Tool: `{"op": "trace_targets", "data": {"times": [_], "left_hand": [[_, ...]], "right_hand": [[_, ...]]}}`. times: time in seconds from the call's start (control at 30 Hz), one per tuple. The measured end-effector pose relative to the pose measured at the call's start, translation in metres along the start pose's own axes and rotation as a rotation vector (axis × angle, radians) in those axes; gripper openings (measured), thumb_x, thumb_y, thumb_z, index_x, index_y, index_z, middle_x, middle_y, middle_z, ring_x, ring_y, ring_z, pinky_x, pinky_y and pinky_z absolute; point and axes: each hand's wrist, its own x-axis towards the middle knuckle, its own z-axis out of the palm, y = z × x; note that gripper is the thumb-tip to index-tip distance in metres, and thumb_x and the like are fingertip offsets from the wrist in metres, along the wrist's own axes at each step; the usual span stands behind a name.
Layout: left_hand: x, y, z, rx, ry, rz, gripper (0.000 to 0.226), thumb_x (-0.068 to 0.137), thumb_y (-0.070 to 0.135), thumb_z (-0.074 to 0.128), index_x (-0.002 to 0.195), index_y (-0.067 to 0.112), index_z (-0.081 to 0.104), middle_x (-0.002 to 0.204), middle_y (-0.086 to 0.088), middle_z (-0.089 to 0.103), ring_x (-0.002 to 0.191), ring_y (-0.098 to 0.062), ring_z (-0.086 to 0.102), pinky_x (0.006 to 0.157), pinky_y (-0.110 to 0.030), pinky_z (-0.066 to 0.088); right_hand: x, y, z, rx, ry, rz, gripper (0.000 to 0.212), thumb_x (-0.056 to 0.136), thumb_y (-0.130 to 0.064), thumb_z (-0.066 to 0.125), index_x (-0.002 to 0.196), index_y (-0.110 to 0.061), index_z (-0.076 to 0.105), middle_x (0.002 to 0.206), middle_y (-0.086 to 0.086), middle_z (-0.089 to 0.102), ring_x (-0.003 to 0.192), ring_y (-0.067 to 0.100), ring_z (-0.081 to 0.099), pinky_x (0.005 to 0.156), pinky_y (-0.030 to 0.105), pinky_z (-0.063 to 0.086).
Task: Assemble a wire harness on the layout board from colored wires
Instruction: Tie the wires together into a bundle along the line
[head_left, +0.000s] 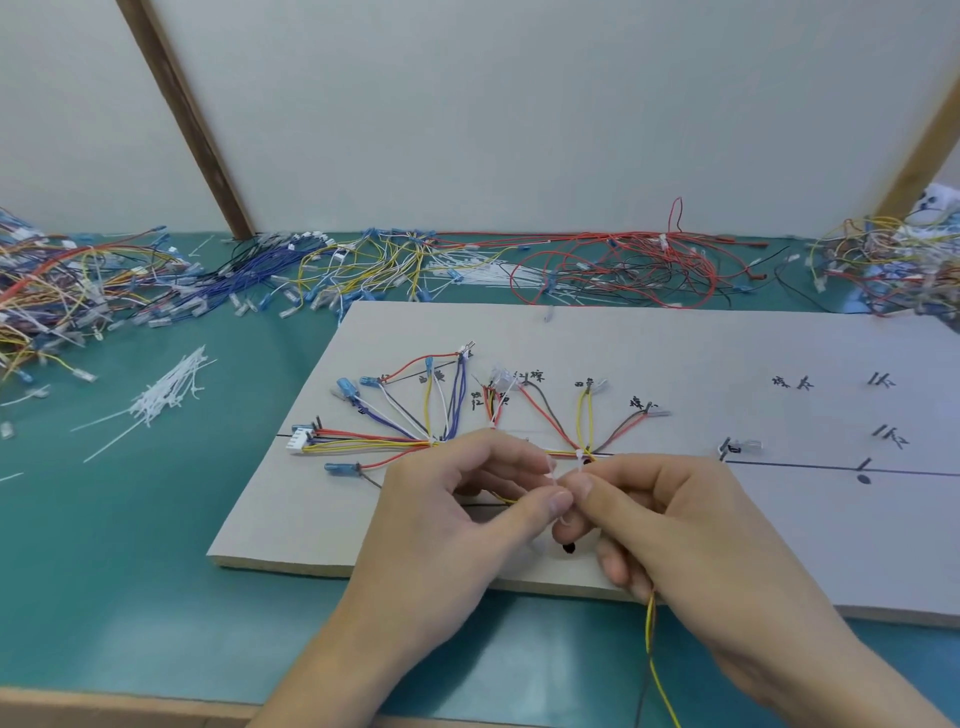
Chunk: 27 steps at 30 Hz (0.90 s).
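A grey layout board (649, 353) lies on the green table, marked with black lines, pegs and handwritten labels. On its left half a wire harness (395, 441) fans out in red, yellow, white, blue and brown wires from a white connector (303, 439). My left hand (457, 519) and my right hand (670, 525) meet at the board's front middle. Both pinch a small white cable tie (563, 480) around the wire bundle. A yellow and a dark wire (653, 654) trail out below my right hand toward me.
Loose white cable ties (171, 389) lie on the table left of the board. Heaps of coloured wires with terminals run along the back: mixed (57, 291), blue and yellow (311, 270), red and black (623, 270), and another pile at right (883, 260). White panels stand behind.
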Motion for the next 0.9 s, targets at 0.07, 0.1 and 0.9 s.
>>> {"op": "trace_targets", "data": {"times": [0.07, 0.1, 0.9], "left_hand": [[-0.001, -0.002, 0.000, -0.030, 0.024, -0.021, 0.022, 0.076, 0.031, 0.086, 0.095, 0.035, 0.077, 0.084, 0.012, 0.079, 0.080, -0.007, 0.076, 0.074, -0.013, 0.053], [-0.002, -0.002, 0.000, -0.051, 0.036, -0.034, 0.024, 0.076, 0.031, 0.086, 0.097, 0.037, 0.077, 0.083, 0.012, 0.079, 0.081, -0.008, 0.076, 0.076, -0.015, 0.054], [-0.003, 0.001, 0.000, 0.012, 0.025, 0.077, 0.023, 0.087, 0.008, 0.080, 0.101, 0.026, 0.084, 0.093, 0.017, 0.079, 0.090, -0.006, 0.076, 0.079, -0.012, 0.053]], "right_hand": [[0.000, 0.003, 0.003, 0.040, 0.017, -0.019, 0.019, 0.097, -0.024, 0.064, 0.088, -0.024, 0.080, 0.075, 0.008, 0.076, 0.046, 0.011, 0.049, 0.043, 0.018, 0.038], [0.000, 0.005, 0.005, 0.061, 0.029, -0.026, 0.017, 0.097, -0.023, 0.065, 0.090, -0.026, 0.080, 0.075, 0.009, 0.076, 0.046, 0.012, 0.049, 0.043, 0.018, 0.038], [0.003, 0.018, 0.016, 0.001, 0.125, -0.126, 0.018, 0.096, -0.027, 0.060, 0.091, -0.033, 0.077, 0.069, 0.003, 0.074, 0.043, 0.012, 0.048, 0.046, 0.020, 0.042]]}}
